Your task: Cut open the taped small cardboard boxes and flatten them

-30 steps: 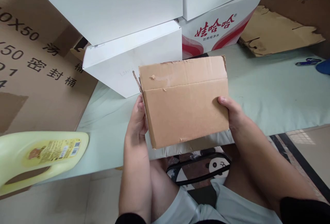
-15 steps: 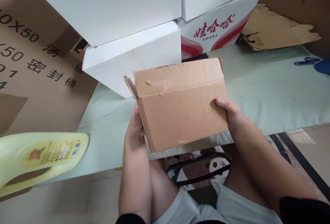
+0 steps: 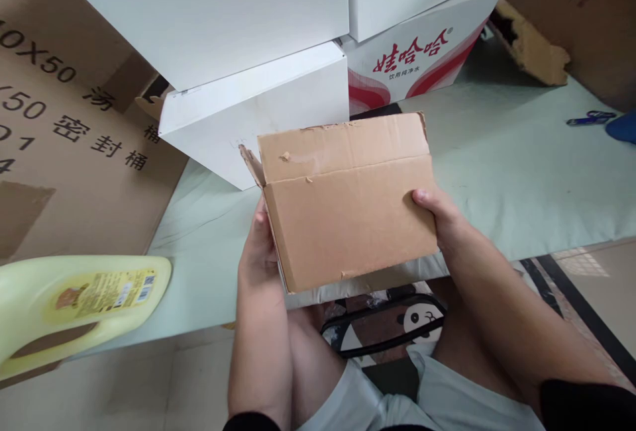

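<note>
A brown cardboard box [image 3: 348, 212] is held up in front of me over the near edge of the cloth-covered table, tilted, with its broad side facing me. One flap stands up along its top and a smaller one juts out at the upper left. My left hand [image 3: 259, 239] grips the left end, its fingers partly hidden behind the cardboard. At the right end my right hand [image 3: 440, 216] is closed on the box, thumb on the front face and fingers out of sight behind. The inside of the box is not visible.
White cartons [image 3: 263, 106] are stacked behind the box, one with red lettering [image 3: 412, 53]. A large brown carton [image 3: 74, 126] stands left, near a pale yellow bottle [image 3: 109, 298]. On the right are a torn cardboard piece [image 3: 534, 47] and blue-handled scissors [image 3: 591, 118]. A panda-print bag [image 3: 392, 325] lies below.
The torn cardboard piece at the back right has shifted from lying flat to standing tilted against the carton side. Both hands and the held box have barely moved.
</note>
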Motion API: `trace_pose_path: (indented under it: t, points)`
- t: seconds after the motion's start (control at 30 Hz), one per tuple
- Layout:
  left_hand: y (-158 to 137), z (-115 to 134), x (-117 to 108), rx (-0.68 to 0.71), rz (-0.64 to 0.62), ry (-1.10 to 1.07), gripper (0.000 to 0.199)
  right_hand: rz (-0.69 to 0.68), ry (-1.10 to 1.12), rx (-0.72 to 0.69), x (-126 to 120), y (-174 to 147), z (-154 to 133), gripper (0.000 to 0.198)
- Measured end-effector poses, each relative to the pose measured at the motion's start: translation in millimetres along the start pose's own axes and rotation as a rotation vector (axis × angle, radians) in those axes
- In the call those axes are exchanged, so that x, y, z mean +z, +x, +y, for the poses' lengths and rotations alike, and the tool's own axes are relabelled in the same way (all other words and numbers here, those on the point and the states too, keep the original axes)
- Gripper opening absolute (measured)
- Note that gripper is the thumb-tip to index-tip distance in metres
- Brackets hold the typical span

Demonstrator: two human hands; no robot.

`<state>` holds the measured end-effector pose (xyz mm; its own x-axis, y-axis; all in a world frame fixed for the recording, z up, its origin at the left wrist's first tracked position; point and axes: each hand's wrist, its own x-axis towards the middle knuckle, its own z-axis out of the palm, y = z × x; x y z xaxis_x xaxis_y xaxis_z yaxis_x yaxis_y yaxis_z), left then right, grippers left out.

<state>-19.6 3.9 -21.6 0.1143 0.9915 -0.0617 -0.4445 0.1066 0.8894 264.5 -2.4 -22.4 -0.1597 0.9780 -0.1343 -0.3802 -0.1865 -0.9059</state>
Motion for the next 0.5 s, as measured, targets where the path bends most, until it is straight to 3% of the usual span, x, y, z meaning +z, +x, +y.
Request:
trace_pose_path:
  t: [0.1, 0.33, 0.5]
  points:
    - [-0.2, 1.6, -1.2, 0.028, -0.048, 0.034, 0.097, 0.017, -0.054, -0.012, -2.4, 1.5, 0.5, 0.089]
    - [7.5, 0.6, -10.0, 0.028, -0.018, 0.133, 0.101, 0.025, -0.09, 0.038, -5.5, 1.5, -3.6, 0.084]
    - [10.5, 4.7, -11.0, 0.046, -0.079, 0.219, 0.119, 0.029, -0.152, 0.024, -16.9, 6.0, 5.3, 0.078]
